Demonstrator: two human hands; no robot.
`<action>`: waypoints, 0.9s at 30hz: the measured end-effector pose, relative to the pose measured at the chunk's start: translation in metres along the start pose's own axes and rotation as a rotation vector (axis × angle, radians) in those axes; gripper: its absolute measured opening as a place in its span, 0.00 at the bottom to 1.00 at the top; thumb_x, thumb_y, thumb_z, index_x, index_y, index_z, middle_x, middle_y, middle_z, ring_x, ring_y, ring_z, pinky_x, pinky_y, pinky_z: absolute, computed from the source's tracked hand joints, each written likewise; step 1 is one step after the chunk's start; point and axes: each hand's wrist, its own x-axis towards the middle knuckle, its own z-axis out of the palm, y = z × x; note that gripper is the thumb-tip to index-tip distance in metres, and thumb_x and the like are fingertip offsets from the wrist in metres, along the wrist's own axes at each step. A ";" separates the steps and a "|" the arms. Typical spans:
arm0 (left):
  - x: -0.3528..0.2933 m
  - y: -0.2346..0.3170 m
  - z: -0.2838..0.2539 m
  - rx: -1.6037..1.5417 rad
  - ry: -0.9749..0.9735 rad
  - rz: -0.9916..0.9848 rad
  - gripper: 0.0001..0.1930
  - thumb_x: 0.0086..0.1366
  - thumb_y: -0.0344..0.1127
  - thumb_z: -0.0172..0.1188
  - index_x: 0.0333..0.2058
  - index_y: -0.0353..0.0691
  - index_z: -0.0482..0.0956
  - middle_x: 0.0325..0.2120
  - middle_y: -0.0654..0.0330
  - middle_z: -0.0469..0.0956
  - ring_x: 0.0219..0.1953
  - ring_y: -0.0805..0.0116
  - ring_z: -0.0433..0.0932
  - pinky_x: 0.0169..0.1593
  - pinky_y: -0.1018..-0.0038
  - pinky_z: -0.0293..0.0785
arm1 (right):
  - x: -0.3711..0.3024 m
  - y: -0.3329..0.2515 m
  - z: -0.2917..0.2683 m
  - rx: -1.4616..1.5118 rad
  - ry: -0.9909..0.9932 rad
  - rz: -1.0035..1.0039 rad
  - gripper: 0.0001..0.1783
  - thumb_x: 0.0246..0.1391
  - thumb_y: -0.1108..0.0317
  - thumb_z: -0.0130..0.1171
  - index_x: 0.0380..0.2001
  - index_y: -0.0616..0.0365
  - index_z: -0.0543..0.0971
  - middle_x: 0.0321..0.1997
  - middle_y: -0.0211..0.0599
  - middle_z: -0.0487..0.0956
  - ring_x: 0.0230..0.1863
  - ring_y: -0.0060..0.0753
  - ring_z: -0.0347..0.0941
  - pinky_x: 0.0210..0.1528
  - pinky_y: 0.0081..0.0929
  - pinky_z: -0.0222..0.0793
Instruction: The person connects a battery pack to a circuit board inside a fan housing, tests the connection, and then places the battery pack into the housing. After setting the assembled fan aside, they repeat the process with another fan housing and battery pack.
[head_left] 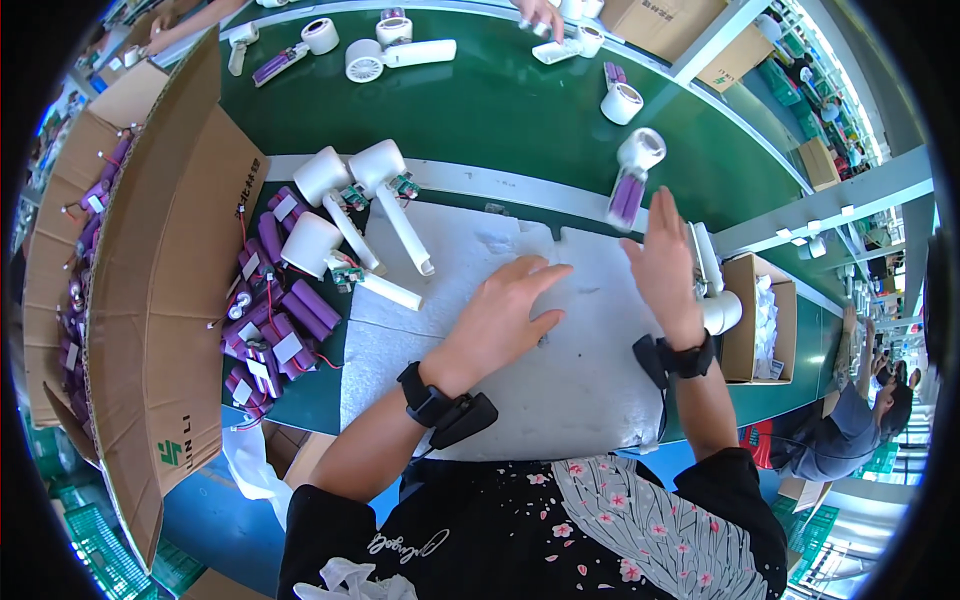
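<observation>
My left hand (505, 318) hovers over the white foam sheet (590, 370), thumb and fingers apart, holding nothing. My right hand (665, 268) reaches up toward the green belt, fingers stretched out and thumb apart. Just beyond its fingertips, a white handheld fan body (641, 150) with a purple battery (627, 198) in its handle lies on the belt, slightly blurred. Left of my left hand are several white fan bodies (312, 243) with green circuit boards (404, 185) and white handles. Purple battery packs (288, 347) with red wires are heaped beside them.
A tall cardboard box (180, 280) stands at the left. More fan parts (365, 60) lie on the green belt (490, 110), where another person's hand (540, 14) touches one. At the right are stacked white parts (720, 312) and a small carton (788, 330) of white pieces.
</observation>
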 end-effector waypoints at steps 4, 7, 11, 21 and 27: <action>0.001 -0.002 0.002 -0.004 -0.016 0.001 0.22 0.53 0.30 0.66 0.49 0.40 0.76 0.46 0.51 0.75 0.45 0.49 0.76 0.47 0.65 0.75 | -0.001 -0.012 -0.006 -0.011 0.041 -0.122 0.30 0.47 0.67 0.66 0.54 0.65 0.72 0.55 0.50 0.75 0.54 0.56 0.72 0.54 0.38 0.70; -0.003 0.000 0.005 0.016 0.033 0.009 0.15 0.54 0.31 0.66 0.42 0.38 0.78 0.41 0.51 0.76 0.41 0.50 0.77 0.45 0.63 0.75 | 0.007 -0.035 -0.019 0.134 -0.185 -0.140 0.29 0.48 0.66 0.66 0.54 0.63 0.73 0.54 0.48 0.76 0.51 0.52 0.74 0.52 0.36 0.71; -0.002 0.001 0.004 0.000 -0.061 -0.003 0.08 0.55 0.34 0.65 0.29 0.36 0.79 0.31 0.52 0.77 0.34 0.51 0.77 0.40 0.61 0.74 | 0.037 -0.060 -0.022 0.266 -0.556 -0.118 0.28 0.49 0.63 0.65 0.53 0.62 0.74 0.52 0.47 0.77 0.47 0.47 0.75 0.49 0.34 0.72; -0.006 -0.001 0.001 0.092 -0.164 -0.036 0.17 0.59 0.42 0.62 0.16 0.37 0.78 0.22 0.53 0.76 0.30 0.51 0.77 0.36 0.59 0.73 | 0.231 -0.079 0.105 -0.015 -0.199 -0.505 0.34 0.51 0.66 0.61 0.61 0.62 0.63 0.67 0.50 0.61 0.65 0.51 0.60 0.66 0.38 0.58; -0.002 -0.003 0.009 0.103 -0.178 -0.026 0.16 0.59 0.43 0.61 0.21 0.34 0.80 0.25 0.51 0.78 0.32 0.50 0.79 0.38 0.59 0.76 | 0.318 -0.070 0.141 -0.115 -0.087 -0.466 0.27 0.48 0.66 0.61 0.54 0.57 0.71 0.56 0.49 0.72 0.56 0.52 0.69 0.58 0.38 0.66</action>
